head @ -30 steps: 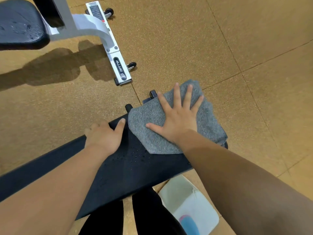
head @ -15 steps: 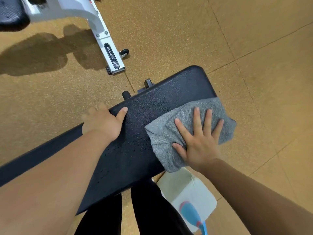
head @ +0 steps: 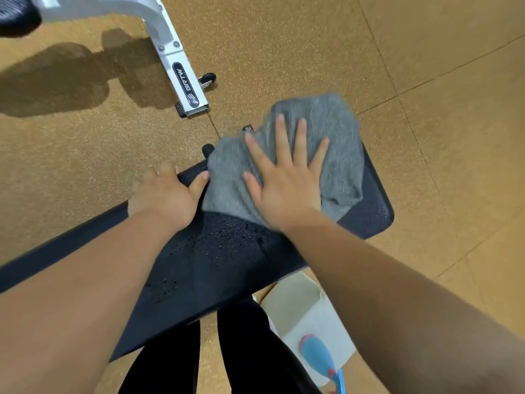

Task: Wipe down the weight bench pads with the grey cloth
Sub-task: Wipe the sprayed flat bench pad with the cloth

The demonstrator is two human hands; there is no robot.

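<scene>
The black bench pad (head: 227, 274) runs long from under the left forearm to its end just past the right hand (head: 284, 189). The rumpled grey cloth (head: 335, 129) lies there under this hand, which presses flat with spread fingers. The left hand (head: 164, 197), just beside, grips the pad's edge. Water drops (head: 227, 237) lie behind the right wrist.

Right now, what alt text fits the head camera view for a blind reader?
A right hand with spread fingers presses a grey cloth flat on a black bench pad, while the left hand grips the pad's edge. Droplets bead on the pad.
</scene>
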